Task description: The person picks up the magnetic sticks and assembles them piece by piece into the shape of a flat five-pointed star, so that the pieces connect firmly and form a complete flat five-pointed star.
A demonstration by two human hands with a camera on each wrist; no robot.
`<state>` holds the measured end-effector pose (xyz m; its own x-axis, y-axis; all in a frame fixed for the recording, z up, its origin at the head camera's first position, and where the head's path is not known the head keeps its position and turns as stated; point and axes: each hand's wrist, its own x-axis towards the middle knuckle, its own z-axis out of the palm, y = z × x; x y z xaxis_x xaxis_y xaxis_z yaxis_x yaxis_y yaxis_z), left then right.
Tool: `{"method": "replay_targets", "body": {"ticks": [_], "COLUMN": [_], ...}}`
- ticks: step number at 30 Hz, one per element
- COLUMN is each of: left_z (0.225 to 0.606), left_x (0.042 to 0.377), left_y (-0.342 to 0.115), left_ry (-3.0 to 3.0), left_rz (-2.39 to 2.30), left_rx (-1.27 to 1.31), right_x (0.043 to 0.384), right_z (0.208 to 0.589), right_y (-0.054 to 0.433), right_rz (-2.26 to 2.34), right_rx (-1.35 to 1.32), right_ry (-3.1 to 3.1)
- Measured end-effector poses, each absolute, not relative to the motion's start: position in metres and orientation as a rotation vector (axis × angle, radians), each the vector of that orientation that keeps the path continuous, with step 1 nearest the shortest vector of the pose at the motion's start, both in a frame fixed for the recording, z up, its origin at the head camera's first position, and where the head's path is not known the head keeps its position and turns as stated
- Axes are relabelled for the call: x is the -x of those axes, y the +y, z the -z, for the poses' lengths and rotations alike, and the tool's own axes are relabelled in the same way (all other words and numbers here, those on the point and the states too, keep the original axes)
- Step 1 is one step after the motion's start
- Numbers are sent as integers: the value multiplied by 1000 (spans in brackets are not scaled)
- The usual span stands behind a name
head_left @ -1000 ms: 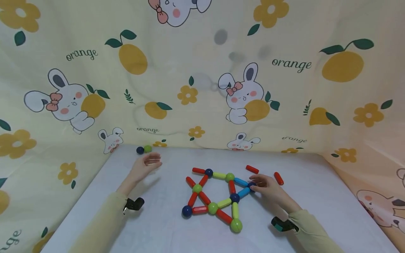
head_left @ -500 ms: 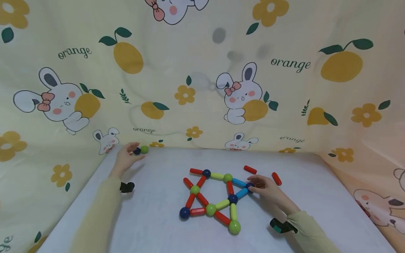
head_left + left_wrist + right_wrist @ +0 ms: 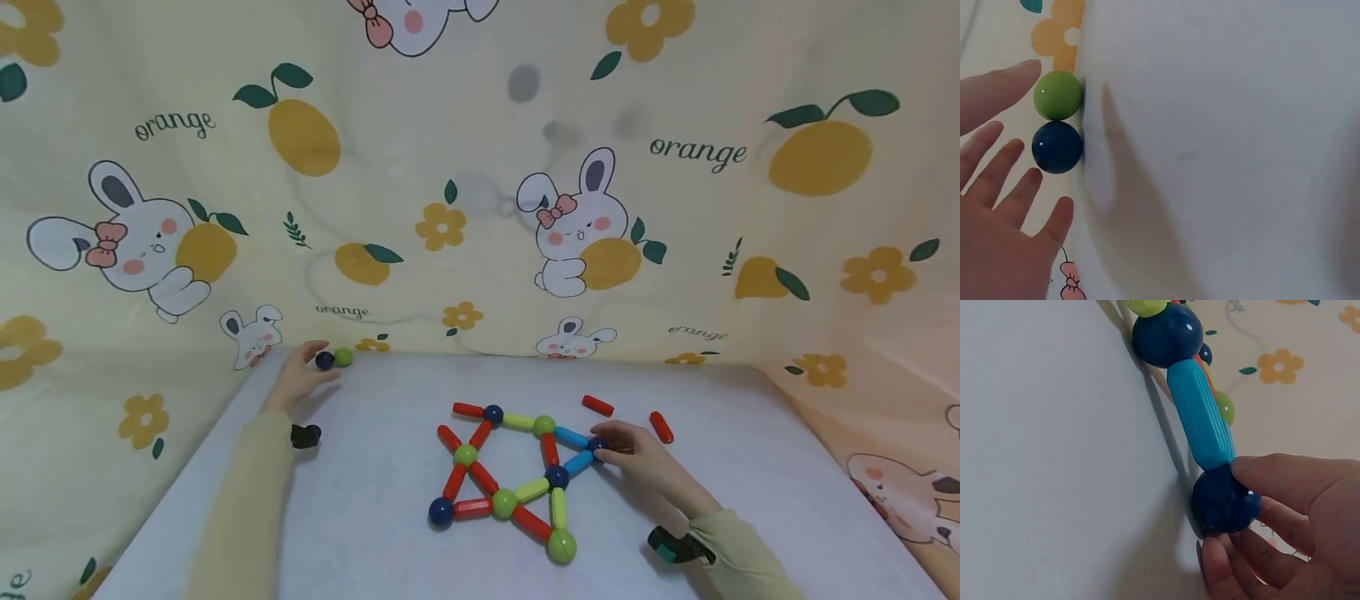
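At the far left of the table, my left hand (image 3: 300, 375) reaches beside a dark blue ball (image 3: 1057, 147), its fingers spread. A green ball (image 3: 1058, 95) sits against the blue one, and my thumb tip lies near it in the left wrist view. My right hand (image 3: 637, 454) pinches a dark blue ball (image 3: 1225, 501) at the right corner of a flat frame of magnetic rods and balls. Two blue rods meet at that ball; one blue rod (image 3: 1200, 415) runs to another dark blue ball (image 3: 1168, 335). Red and lime rods form the other sides.
Two loose red rods (image 3: 597, 406) lie behind and to the right of my right hand. The frame's nearest ball is green (image 3: 561, 546). A printed cloth backdrop (image 3: 480, 250) rises at the table's (image 3: 360, 517) back edge.
My left hand has moved left and back to the pair of loose balls. The right hand stays at the frame's right corner ball.
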<state>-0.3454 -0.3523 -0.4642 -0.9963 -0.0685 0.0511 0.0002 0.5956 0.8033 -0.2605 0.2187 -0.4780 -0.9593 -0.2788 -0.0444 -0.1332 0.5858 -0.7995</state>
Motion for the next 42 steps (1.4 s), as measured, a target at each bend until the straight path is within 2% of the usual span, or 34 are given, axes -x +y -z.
{"method": "replay_targets", "body": {"ticks": [17, 30, 35, 42], "left_z": [472, 482, 488, 487], "left_x": [339, 330, 321, 308], "left_y": [-345, -333, -317, -277], "left_ry": [-2692, -2695, -2673, -2697], "left_rz": [1462, 1290, 1369, 1590], "left_rx": [-205, -223, -258, -180], "right_x": [261, 262, 264, 267], "right_z": [478, 477, 478, 483], "right_y": [219, 219, 222, 224], "right_rz": [1323, 1327, 1319, 1326], "right_rx": [412, 397, 380, 380], "right_ry": [2623, 2610, 2611, 2604]}}
